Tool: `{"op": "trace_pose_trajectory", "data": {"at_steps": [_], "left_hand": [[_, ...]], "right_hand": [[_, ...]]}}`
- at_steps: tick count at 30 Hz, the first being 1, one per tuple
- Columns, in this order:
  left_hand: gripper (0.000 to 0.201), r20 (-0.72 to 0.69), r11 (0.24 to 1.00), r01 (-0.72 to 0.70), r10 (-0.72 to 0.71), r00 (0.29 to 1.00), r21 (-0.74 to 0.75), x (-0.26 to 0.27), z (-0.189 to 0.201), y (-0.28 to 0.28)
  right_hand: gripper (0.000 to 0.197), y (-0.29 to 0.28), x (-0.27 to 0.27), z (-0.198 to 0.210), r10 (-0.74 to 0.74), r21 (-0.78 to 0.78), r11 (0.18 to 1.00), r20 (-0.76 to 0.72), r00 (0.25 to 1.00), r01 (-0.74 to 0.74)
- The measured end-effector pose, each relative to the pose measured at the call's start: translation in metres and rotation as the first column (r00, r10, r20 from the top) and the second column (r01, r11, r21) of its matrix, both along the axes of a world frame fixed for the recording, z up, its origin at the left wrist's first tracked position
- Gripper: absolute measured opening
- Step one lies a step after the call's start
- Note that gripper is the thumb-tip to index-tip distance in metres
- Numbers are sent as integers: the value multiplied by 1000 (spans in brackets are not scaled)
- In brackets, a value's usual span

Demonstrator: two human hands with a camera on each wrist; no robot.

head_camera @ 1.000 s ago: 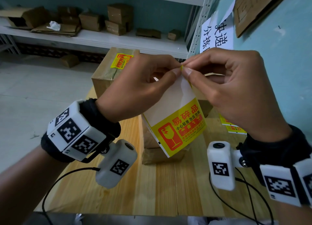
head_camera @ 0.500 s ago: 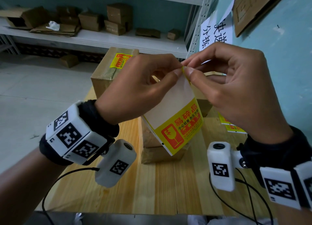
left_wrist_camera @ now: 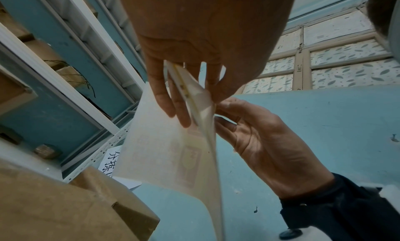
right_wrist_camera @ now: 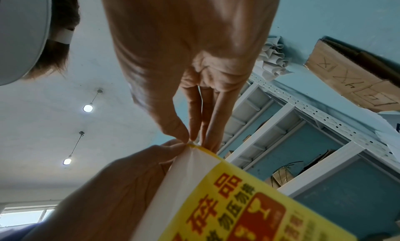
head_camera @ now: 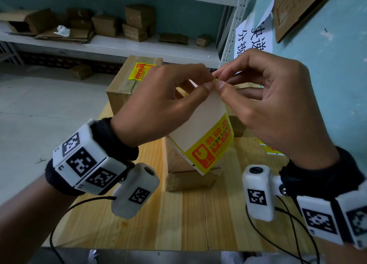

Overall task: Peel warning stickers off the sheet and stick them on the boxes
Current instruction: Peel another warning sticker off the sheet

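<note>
Both hands hold a white backing sheet (head_camera: 200,123) up over the wooden table (head_camera: 198,220). One yellow and red warning sticker (head_camera: 211,147) stays on its lower half. My left hand (head_camera: 164,103) pinches the sheet's top corner between thumb and forefinger. My right hand (head_camera: 264,103) pinches a yellow sticker corner (head_camera: 214,80) at that same spot; the right wrist view shows this yellow corner (right_wrist_camera: 195,146) between the fingertips. A cardboard box (head_camera: 188,176) stands behind the sheet. A taller box (head_camera: 123,87) to the left carries a sticker (head_camera: 140,71) on top.
More yellow stickers (head_camera: 270,147) lie on the table at the right, beside the blue wall (head_camera: 327,85). White shelves (head_camera: 119,47) with several cardboard boxes stand behind the table. Cables (head_camera: 294,234) hang from both wrist cameras over the table's front part.
Both hands have lifted the sheet slightly, staying pinched together at its top corner. The sheet's lower end has swung a little up and away.
</note>
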State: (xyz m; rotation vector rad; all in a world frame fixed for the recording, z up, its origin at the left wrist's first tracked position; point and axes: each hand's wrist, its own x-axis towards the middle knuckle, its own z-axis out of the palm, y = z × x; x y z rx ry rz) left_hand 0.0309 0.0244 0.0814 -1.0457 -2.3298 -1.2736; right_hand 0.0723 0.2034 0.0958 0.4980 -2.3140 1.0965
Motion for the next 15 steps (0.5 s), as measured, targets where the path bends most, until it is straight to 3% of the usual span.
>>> {"op": "trace_pose_trajectory", "data": {"at_steps": [15], "left_hand": [[18,-17,1000,-10,10,1000,-4,0,0,-2]], "right_hand": [[5,-1,1,1,7,1,1000,-11,1000,-7]]}}
